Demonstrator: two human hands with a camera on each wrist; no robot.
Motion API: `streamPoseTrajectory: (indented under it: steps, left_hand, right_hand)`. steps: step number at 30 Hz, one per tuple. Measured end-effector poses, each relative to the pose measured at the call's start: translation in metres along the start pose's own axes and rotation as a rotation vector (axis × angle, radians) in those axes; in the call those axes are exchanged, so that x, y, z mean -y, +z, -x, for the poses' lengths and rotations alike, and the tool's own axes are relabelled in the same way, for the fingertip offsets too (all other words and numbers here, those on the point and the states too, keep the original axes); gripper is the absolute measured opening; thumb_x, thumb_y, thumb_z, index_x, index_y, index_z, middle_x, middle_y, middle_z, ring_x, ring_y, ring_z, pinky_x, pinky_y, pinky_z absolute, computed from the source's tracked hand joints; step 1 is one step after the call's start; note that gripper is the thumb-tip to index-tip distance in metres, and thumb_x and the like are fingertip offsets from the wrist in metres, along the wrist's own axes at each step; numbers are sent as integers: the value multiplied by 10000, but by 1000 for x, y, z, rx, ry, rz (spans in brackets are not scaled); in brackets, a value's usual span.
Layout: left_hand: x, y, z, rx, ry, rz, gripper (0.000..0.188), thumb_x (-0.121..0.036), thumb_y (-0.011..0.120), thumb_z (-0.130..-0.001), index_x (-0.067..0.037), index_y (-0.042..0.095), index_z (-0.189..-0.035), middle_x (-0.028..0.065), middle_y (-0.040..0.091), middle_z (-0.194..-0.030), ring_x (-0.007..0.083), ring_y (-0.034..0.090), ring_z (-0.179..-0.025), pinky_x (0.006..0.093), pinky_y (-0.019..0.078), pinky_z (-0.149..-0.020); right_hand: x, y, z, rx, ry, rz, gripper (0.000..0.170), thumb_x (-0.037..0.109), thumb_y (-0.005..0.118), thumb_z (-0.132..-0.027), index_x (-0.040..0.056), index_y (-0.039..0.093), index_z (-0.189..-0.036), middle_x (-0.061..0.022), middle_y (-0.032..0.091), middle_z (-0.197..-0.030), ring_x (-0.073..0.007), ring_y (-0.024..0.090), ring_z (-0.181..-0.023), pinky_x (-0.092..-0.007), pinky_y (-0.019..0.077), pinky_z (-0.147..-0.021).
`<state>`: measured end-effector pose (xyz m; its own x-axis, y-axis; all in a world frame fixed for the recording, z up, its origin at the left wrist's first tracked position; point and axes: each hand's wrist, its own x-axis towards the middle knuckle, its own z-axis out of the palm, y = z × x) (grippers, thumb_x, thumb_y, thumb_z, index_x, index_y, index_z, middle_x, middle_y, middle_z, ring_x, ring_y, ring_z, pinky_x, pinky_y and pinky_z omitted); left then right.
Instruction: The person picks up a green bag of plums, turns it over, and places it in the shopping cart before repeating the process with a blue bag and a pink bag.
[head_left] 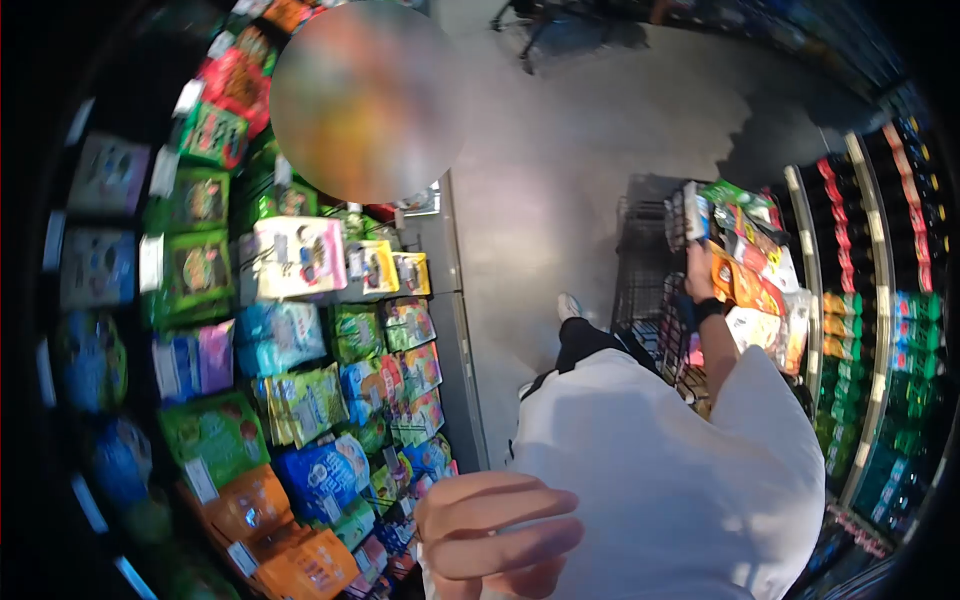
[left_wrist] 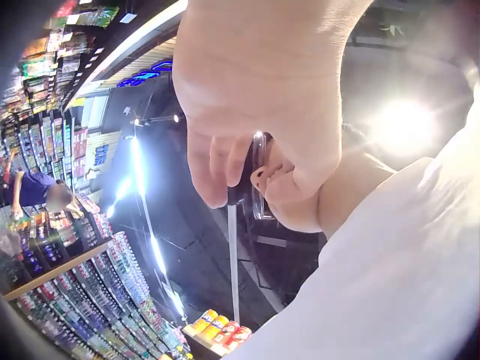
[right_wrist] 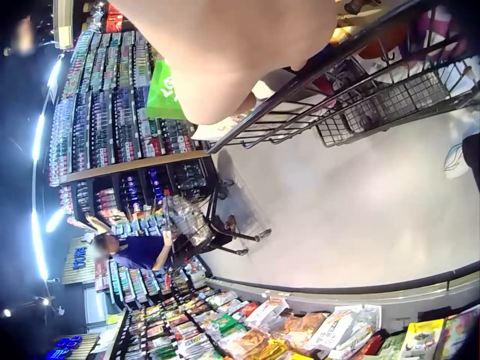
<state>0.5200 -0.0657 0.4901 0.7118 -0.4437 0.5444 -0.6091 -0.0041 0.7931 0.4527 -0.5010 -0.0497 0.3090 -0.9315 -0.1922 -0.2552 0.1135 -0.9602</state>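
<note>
My left hand (head_left: 500, 535) is raised close to the head camera with its fingers bent. In the left wrist view it is near the face, its fingers (left_wrist: 225, 161) beside a clear-edged pair of glasses (left_wrist: 259, 176). No other thing shows in it. My right hand (head_left: 700, 272), with a dark band at the wrist, reaches to the side of a black wire shopping cart (head_left: 640, 262). Just beyond its fingers is a white and blue package (head_left: 695, 212). In the right wrist view this hand (right_wrist: 232, 60) overlaps the cart's rim; its fingertips are hidden, so I cannot tell its grip.
Packets fill the cart, among them an orange bag (head_left: 748, 285) and a green bag (right_wrist: 163, 94). Shelves of snack bags (head_left: 300, 255) line my left, and bottles (head_left: 840, 225) line my right. Ahead, a person (right_wrist: 142, 251) stands by another cart (right_wrist: 191, 221) on the grey floor (head_left: 540, 130).
</note>
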Motion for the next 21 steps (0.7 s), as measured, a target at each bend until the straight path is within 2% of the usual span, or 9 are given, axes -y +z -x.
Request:
streamPoseTrajectory:
  steps: [4, 5, 6, 9, 11, 12, 14, 17, 21]
  left_hand:
    - [29, -54, 54, 83, 160, 155, 333, 24, 744, -686, 21, 667, -1010, 174, 685, -1011, 304, 694, -774, 365, 594, -614]
    - [29, -65, 65, 65, 187, 187, 358, 36, 752, -669, 31, 670, -1018, 179, 695, -1044, 305, 705, -788, 366, 604, -607]
    - [29, -76, 76, 48, 215, 218, 384, 48, 760, -652, 41, 674, -1026, 184, 706, -1076, 305, 717, -801, 367, 615, -601]
    - [10, -130, 111, 187, -225, 192, 476, 49, 748, -709, 17, 641, -1171, 203, 675, -1182, 314, 715, -888, 389, 612, -735]
    - [28, -135, 132, -94, 175, 92, 498, 58, 718, -781, -24, 613, -1261, 204, 648, -1231, 269, 697, -952, 338, 581, -789]
    - [21, -141, 147, -179, 39, 54, 500, 85, 685, -802, -43, 604, -1278, 201, 657, -1194, 239, 693, -957, 322, 573, -777]
    - [26, -160, 165, -228, -52, 18, 406, 89, 640, -851, -30, 627, -1239, 179, 655, -1177, 223, 686, -965, 314, 563, -791]
    - [37, -176, 191, -293, -217, 31, 295, 63, 607, -908, -14, 654, -1188, 145, 656, -1144, 204, 681, -943, 301, 547, -809]
    - [69, -184, 232, -345, -353, -72, 281, -22, 650, -935, -11, 639, -1215, 107, 641, -1161, 190, 649, -997, 298, 521, -887]
  right_hand:
    - [30, -9, 16, 12, 60, 102, 302, 166, 516, -913, -7, 591, -1150, -42, 595, -935, -134, 521, -819, -307, 438, -727]
    - [73, 0, 53, -4, 0, 67, 297, 169, 513, -913, -7, 581, -1142, -39, 583, -916, -133, 509, -805, -311, 438, -720]
    - [42, -10, 34, 39, -79, 86, 288, 164, 512, -923, -2, 579, -1149, -40, 581, -913, -140, 514, -807, -310, 435, -717]
    - [63, -7, 65, 150, -174, -7, 445, 228, 544, -982, -8, 485, -1355, -98, 587, -1163, -220, 561, -1015, -349, 515, -804]
    - [90, 4, 103, 223, -260, -68, 568, 271, 565, -1021, -12, 422, -1492, -137, 591, -1329, -273, 593, -1154, -375, 567, -862]
    - [98, 17, 102, 235, -218, -154, 477, 281, 525, -1044, -13, 532, -1420, -120, 590, -1361, -241, 577, -1192, -342, 531, -915]
    - [122, 45, 120, 176, -664, 145, 408, 259, 482, -1071, -16, 611, -1343, -104, 618, -1334, -194, 593, -1174, -308, 484, -961]
    - [196, 79, 219, 504, -605, 62, 408, 248, 451, -1088, -26, 602, -1350, -87, 649, -1291, -155, 595, -1132, -300, 452, -987]
    - [262, 119, 355, 802, -662, 64, 262, 124, 602, -1011, -42, 673, -1202, -66, 698, -1084, -129, 619, -955, -269, 484, -901]
